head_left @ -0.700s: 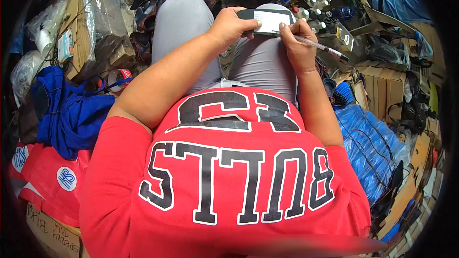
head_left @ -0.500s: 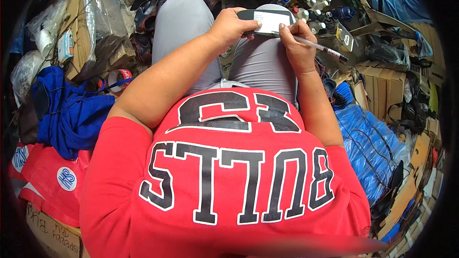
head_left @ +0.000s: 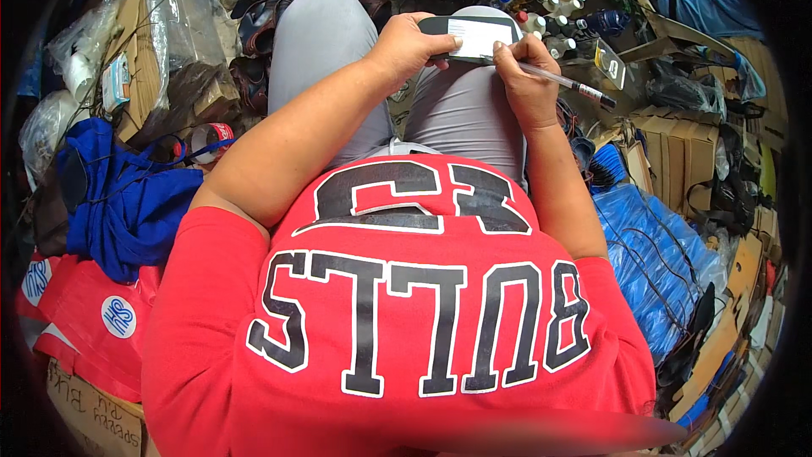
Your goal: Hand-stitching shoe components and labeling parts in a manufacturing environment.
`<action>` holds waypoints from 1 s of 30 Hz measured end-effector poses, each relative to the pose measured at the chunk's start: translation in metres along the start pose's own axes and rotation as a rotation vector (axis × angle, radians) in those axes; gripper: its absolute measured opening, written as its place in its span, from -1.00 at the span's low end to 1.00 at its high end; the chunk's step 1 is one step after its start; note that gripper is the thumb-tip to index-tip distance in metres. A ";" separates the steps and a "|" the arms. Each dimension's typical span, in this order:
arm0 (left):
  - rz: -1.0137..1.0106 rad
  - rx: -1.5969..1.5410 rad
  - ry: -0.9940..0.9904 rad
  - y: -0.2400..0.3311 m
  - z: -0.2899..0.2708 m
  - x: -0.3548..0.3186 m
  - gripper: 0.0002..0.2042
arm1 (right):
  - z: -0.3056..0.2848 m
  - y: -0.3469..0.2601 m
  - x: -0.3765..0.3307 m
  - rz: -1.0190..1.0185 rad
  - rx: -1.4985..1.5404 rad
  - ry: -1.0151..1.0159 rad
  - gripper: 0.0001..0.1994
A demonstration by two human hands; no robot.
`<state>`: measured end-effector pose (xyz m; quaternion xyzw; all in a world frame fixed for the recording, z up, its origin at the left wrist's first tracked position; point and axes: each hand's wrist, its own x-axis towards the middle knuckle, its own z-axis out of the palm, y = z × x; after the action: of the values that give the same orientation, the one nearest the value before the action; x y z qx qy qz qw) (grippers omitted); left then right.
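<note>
My left hand (head_left: 404,47) is closed on the left end of a dark flat piece (head_left: 434,26) with a rounded end, held over my right thigh. A white slip of paper (head_left: 482,35) with small print lies on this piece, and my left thumb presses its left edge. In my right hand (head_left: 528,85) is a pen (head_left: 554,78) with a clear barrel and a dark end, which points off to the lower right. The pen's tip is hidden by my fingers, close to the slip's lower right corner. I cannot tell whether it touches the paper.
Beyond my right knee stand several small bottles (head_left: 565,7) with white, red and blue caps. Brown cardboard (head_left: 672,152) and a blue plastic-wrapped bundle (head_left: 647,245) lie at the right. Blue cloth (head_left: 127,190), clear plastic bags (head_left: 182,25) and a red bag (head_left: 93,322) crowd the left.
</note>
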<state>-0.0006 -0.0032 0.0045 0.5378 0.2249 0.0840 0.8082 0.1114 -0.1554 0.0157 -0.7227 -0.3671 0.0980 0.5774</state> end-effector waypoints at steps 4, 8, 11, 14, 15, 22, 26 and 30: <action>0.008 -0.023 0.002 -0.002 0.000 0.001 -0.80 | -0.001 0.000 0.000 -0.003 -0.032 -0.010 -0.75; -0.005 -0.009 -0.002 -0.001 -0.001 0.001 -0.79 | 0.000 -0.002 -0.001 0.011 -0.069 -0.010 -0.75; -0.011 0.003 0.002 -0.003 -0.002 0.003 -0.79 | 0.000 -0.005 0.000 0.029 -0.018 0.019 -0.75; -0.007 -0.012 -0.008 -0.001 -0.001 0.002 -0.79 | -0.003 -0.004 -0.001 0.052 0.002 0.021 -0.76; -0.007 -0.012 -0.008 -0.002 -0.001 0.002 -0.79 | -0.003 -0.002 -0.001 0.052 0.002 0.021 -0.76; -0.010 -0.009 0.000 -0.002 -0.002 0.001 -0.79 | -0.001 -0.003 0.000 0.023 -0.004 0.018 -0.75; -0.009 0.000 -0.015 -0.004 -0.002 0.003 -0.79 | -0.002 0.002 0.000 -0.005 -0.023 0.016 -0.75; -0.007 -0.018 -0.010 -0.002 -0.001 0.002 -0.79 | -0.002 0.003 0.001 -0.014 -0.034 0.017 -0.75</action>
<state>0.0002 -0.0021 0.0023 0.5301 0.2221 0.0807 0.8144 0.1145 -0.1563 0.0134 -0.7305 -0.3690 0.0815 0.5689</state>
